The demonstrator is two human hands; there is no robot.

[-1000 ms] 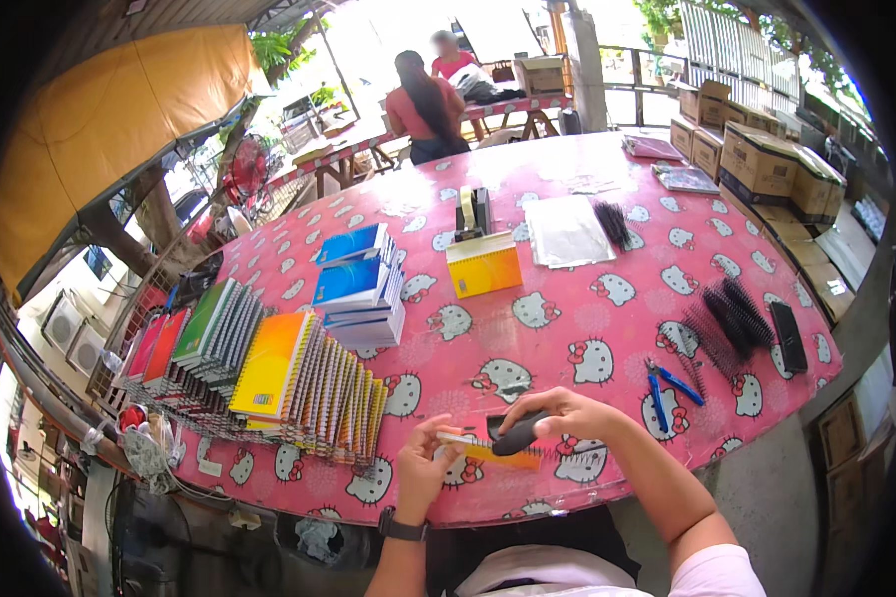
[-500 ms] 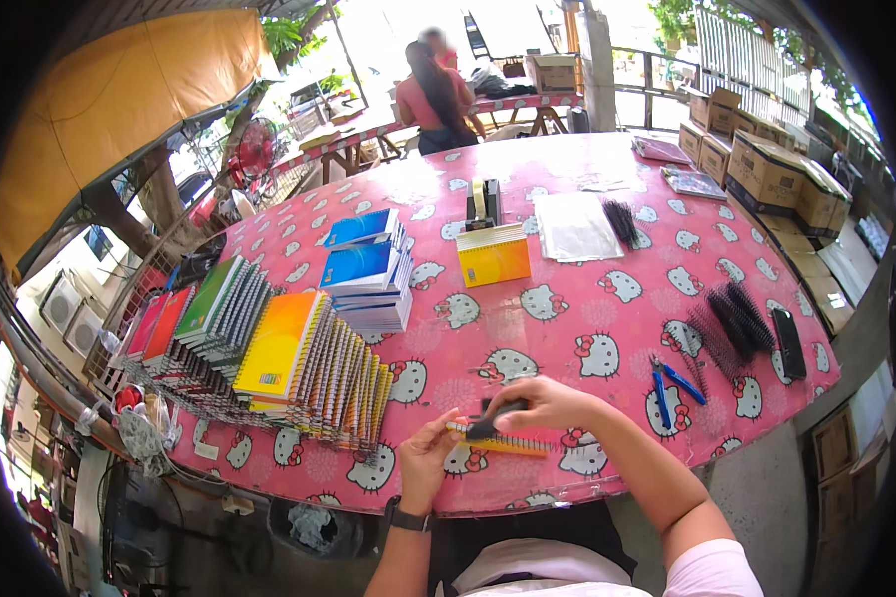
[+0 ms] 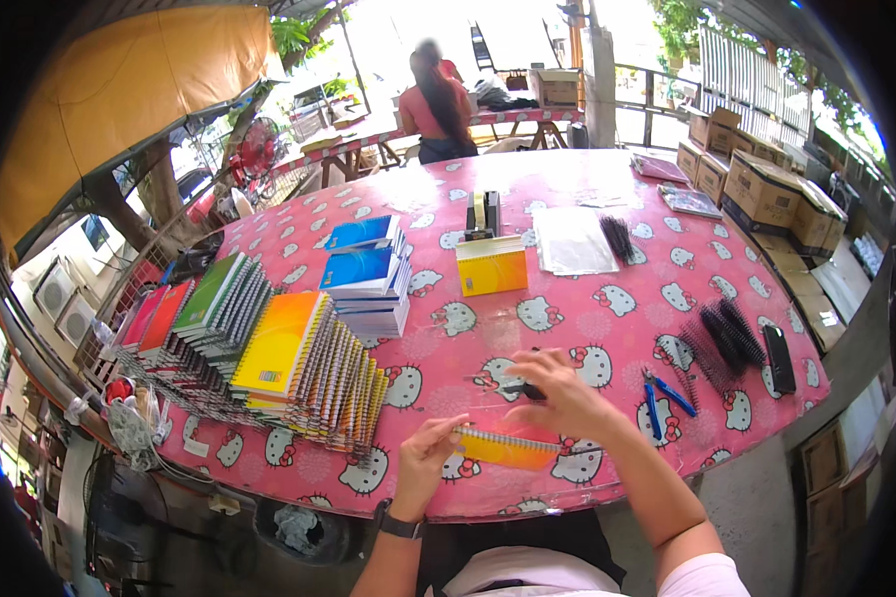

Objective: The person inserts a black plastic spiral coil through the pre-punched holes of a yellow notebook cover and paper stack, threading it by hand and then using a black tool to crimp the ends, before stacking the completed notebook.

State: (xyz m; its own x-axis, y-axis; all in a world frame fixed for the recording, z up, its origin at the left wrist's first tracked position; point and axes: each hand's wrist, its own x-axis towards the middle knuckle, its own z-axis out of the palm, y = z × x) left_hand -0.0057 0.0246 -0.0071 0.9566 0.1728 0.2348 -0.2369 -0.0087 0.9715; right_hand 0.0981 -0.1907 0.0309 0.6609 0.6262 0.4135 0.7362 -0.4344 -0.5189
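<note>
A spiral notebook (image 3: 513, 451) with a yellow-orange cover is tilted near the table's front edge, its wire coil along the upper side. My left hand (image 3: 430, 453) is closed on the notebook's left end, fingers pinching near the end of the coil. Above and beyond the notebook, apart from it, is my right hand (image 3: 565, 393), palm down with bent fingers. A small black tool (image 3: 534, 391) shows under those fingers, mostly hidden; its kind cannot be made out.
Stacked spiral notebooks (image 3: 279, 343) stand at left, blue-covered books (image 3: 358, 267) beside them. Farther off are a yellow pad (image 3: 493, 272), a tape dispenser (image 3: 483, 216) and clear plastic sleeves (image 3: 575, 242). Blue-handled pliers (image 3: 667, 403), black coils (image 3: 732, 333) and a phone (image 3: 779, 358) lie right. A person (image 3: 436, 104) stands beyond.
My right hand has lifted off the notebook's coil and moved away up the table with the black tool. The notebook has tilted, showing more of its cover; my left hand still grips its end.
</note>
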